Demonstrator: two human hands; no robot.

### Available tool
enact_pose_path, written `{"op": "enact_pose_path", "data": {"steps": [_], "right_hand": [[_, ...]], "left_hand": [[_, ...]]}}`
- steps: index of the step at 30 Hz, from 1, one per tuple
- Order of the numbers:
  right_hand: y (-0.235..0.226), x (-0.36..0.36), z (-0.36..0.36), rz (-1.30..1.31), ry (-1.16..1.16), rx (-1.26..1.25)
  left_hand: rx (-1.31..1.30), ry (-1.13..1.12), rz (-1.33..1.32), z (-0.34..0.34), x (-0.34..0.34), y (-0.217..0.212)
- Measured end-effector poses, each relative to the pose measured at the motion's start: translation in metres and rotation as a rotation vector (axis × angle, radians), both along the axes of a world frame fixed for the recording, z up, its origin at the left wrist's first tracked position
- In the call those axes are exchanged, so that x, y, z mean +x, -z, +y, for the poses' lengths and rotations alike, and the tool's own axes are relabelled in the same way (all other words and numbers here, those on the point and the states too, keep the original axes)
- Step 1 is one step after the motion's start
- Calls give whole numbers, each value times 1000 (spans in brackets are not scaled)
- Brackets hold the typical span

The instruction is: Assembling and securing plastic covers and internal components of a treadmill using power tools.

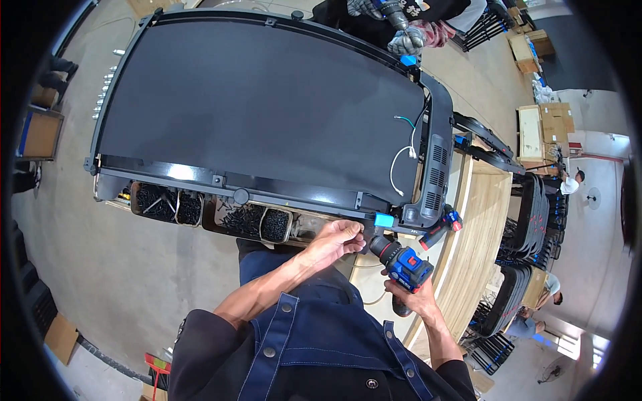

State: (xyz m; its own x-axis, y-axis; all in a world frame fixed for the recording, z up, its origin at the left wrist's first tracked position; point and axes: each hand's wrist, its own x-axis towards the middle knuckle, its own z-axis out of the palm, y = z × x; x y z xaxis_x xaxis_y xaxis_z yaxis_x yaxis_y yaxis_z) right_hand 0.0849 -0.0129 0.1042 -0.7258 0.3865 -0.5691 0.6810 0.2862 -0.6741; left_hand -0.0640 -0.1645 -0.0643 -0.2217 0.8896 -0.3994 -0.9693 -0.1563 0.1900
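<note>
My right hand (420,301) grips a blue and black cordless drill (409,264), its chuck pointing up and left toward the near edge of a treadmill deck (267,100). Close to the chuck, my left hand (336,242) has thumb and fingers pinched together; what they hold, if anything, is too small to make out. Just beyond sits a blue piece (384,220) on the black side rail. The deck carries a dark belt, with a black plastic cover (436,177) across its right end. A white cable (394,170) lies loose on the belt there.
Trays of black screws and bolts (242,219) hang below the near rail. A second power tool (438,230) rests on a wooden bench (478,227) to the right. Across the deck, a co-worker's gloved hands (406,43) hold another drill (393,13).
</note>
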Motion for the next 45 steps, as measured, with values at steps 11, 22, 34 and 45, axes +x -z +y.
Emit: {"op": "enact_pose_path", "data": {"steps": [11,22,34,45], "right_hand": [[-21,-32,2,-103,104,-76],[-30,-50,-3,-142,205,-133],[-17,-60,17,-176,42,22],[-29,-62,5,-187,94,-63]], "left_hand": [[191,-65,-235,10,-5,11],[231,-41,-433,13,-4,10],[190,-29,-354,21,8,8],[101,-94,-291,18,6,13]]}}
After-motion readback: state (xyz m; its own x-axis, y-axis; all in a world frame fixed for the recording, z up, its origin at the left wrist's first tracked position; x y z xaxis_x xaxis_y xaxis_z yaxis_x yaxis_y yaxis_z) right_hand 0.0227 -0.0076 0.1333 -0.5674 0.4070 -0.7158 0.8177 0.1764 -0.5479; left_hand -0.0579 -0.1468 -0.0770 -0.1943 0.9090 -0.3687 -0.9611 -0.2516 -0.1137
